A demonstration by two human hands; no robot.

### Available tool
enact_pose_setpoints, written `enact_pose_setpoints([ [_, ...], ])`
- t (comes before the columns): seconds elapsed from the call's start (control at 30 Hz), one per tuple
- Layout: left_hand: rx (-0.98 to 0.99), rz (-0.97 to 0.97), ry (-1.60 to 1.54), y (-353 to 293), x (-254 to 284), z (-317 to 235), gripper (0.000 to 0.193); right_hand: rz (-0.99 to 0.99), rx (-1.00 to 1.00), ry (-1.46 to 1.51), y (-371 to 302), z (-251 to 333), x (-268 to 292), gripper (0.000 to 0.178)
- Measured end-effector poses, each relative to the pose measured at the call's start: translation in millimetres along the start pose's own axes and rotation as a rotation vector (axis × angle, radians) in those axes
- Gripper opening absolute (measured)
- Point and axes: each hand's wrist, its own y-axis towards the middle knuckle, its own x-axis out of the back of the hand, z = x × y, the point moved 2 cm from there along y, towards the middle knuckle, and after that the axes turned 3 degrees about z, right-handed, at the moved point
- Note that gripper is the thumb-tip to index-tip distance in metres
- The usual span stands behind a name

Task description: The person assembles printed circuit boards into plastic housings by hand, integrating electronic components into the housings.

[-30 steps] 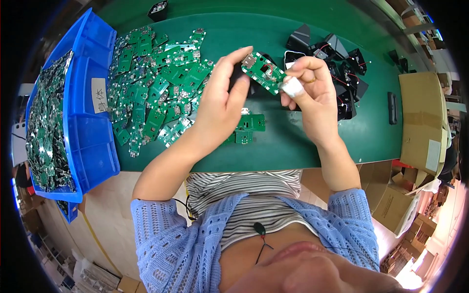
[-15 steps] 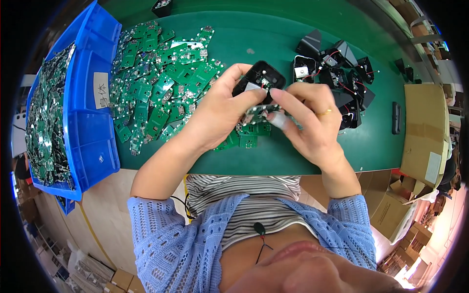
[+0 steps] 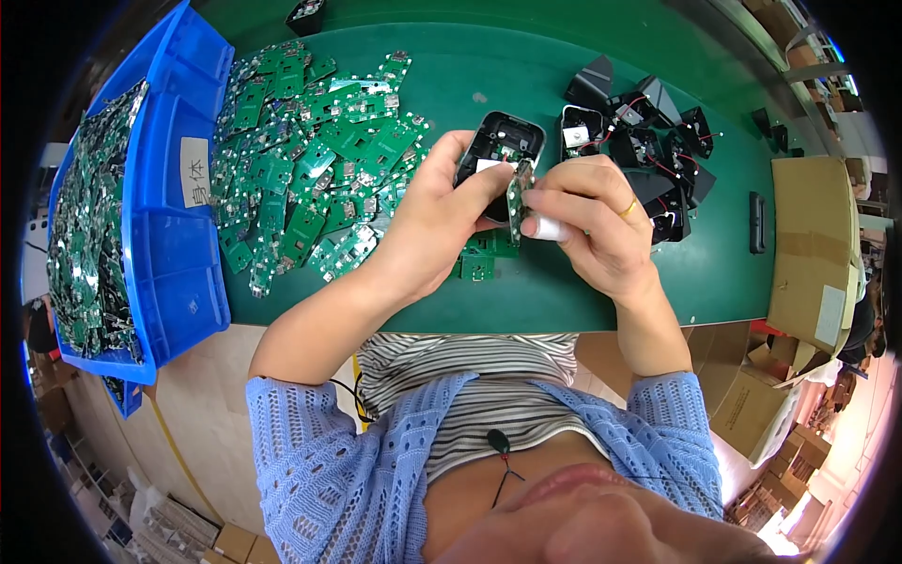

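My left hand (image 3: 427, 221) is closed around a black plastic housing (image 3: 512, 132), its thumb across the open side, where a white block and small parts show. Pinched between the thumb and fingers of my right hand (image 3: 597, 221) is a green circuit board (image 3: 516, 202), turned almost edge-on against the housing's right side. White tape wraps a fingertip of my right hand, and a ring sits on one finger. Whether wires join board and housing is hidden by my fingers. Under the hands lie a few loose boards (image 3: 479, 267) on the green table.
Many green circuit boards (image 3: 305, 169) spread over the table's left half, beside a blue bin (image 3: 178, 254) packed with more. Several black housings with red wires (image 3: 648, 146) cluster at the right. Farther right are a black bar-shaped part (image 3: 757, 224) and a cardboard box (image 3: 813, 254).
The circuit board in my right hand has swung from lying nearly flat to standing edge-on. The black housing has turned slightly more upright in my left hand.
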Motion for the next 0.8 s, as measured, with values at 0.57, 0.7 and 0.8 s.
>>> enact_pose_setpoints([
  [0.57,-0.267,0.153,0.183,0.5,-4.7,4.6,0.043,-0.073,-0.210,-0.201,0.1,-6.8,4.2,0.026],
  [0.7,-0.342,0.122,0.134,1.4,-6.0,5.8,0.046,-0.054,-0.200,-0.198,-1.1,-5.2,0.2,0.026],
  [0.8,-0.367,0.119,0.143,2.7,-8.4,6.8,0.046,-0.025,-0.199,-0.239,-1.6,-2.4,0.3,0.026],
])
